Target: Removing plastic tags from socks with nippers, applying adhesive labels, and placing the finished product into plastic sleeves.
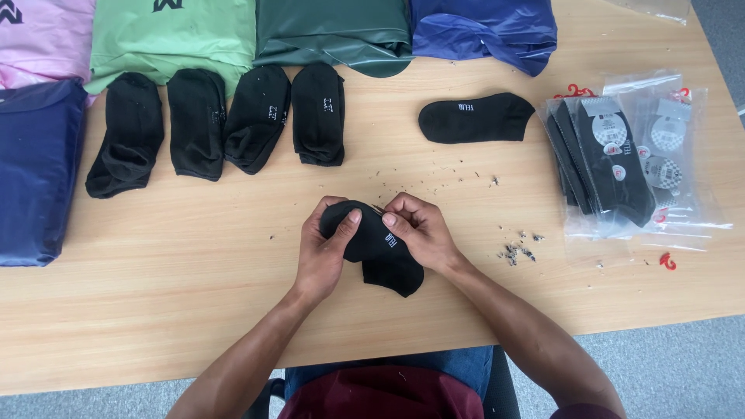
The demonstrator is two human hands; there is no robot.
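Observation:
A black ankle sock (384,260) lies under both my hands near the middle of the wooden table (194,271). My left hand (324,248) grips its left end, thumb pressed on top. My right hand (419,229) pinches the sock's upper edge, fingers curled over it. A single flat black sock (475,118) lies farther back to the right. Several folded black sock pairs (225,120) sit in a row at the back left.
Clear bags of packed black socks (628,155) lie at the right. Folded garments in pink (43,39), light green (171,35), dark green (334,31) and blue (485,31) line the far edge; a navy one (35,171) at left. Lint specks (516,250) and a red hook (667,261) lie right.

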